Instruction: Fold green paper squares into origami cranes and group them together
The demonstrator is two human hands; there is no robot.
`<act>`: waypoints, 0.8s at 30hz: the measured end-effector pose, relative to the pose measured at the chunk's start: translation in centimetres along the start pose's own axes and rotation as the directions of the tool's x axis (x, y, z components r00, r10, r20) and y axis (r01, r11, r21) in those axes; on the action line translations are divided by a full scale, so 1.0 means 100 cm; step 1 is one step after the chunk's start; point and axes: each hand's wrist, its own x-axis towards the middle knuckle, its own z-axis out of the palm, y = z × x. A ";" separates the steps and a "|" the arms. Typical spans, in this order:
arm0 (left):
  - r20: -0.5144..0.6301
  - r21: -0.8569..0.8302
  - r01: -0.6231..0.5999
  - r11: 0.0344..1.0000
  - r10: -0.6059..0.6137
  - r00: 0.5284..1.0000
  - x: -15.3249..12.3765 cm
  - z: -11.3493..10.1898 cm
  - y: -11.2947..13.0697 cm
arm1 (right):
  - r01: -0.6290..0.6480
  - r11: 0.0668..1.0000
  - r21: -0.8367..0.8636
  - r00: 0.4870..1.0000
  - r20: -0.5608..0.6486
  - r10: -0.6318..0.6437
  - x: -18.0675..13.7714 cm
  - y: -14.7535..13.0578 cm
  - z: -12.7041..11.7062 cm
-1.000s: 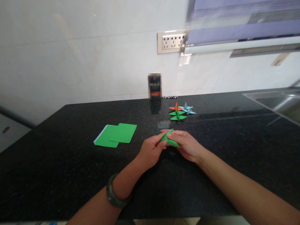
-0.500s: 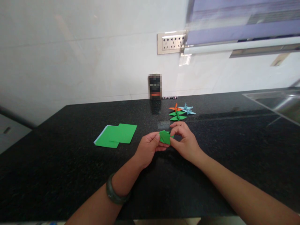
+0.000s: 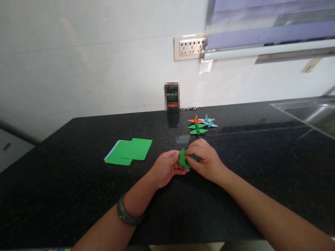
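Observation:
A small folded piece of green paper (image 3: pixel 183 158) is held just above the black countertop (image 3: pixel 65 181) between both hands. My left hand (image 3: pixel 166 168) pinches its left side with thumb and fingers closed. My right hand (image 3: pixel 205 158) is curled over its right side, fingers pressed onto the fold. Most of the paper is hidden under my right fingers. A dark bangle sits on my left wrist.
A stack of green paper sheets (image 3: pixel 129 151) lies to the left. Three finished paper cranes, orange (image 3: pixel 195 120), blue (image 3: pixel 209 122) and green (image 3: pixel 198 129), sit further back. A dark blurred box (image 3: pixel 172 96) stands against the wall. A steel sink (image 3: pixel 311 113) is at the right.
The green paper went from a long flat point to a shorter, upright fold. My right hand moved over the top of it and closed down; my left hand stayed nearly in place.

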 end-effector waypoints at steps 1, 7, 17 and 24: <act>-0.005 0.004 -0.004 1.000 0.004 1.000 0.001 -0.001 0.000 | -0.027 0.999 0.044 0.999 0.024 0.026 0.000 -0.001 0.000; 0.000 0.003 0.035 0.999 -0.035 0.999 0.003 -0.004 0.000 | -0.504 0.743 0.440 0.864 0.253 0.436 0.000 -0.002 0.006; -0.059 0.024 0.107 0.994 -0.105 0.993 0.002 0.002 0.000 | -0.646 0.599 0.474 0.762 0.352 0.544 -0.004 0.000 0.017; -0.108 -0.031 -0.023 0.999 0.019 0.994 0.000 0.010 0.000 | -0.665 0.557 0.498 0.727 0.262 0.634 -0.001 0.003 0.020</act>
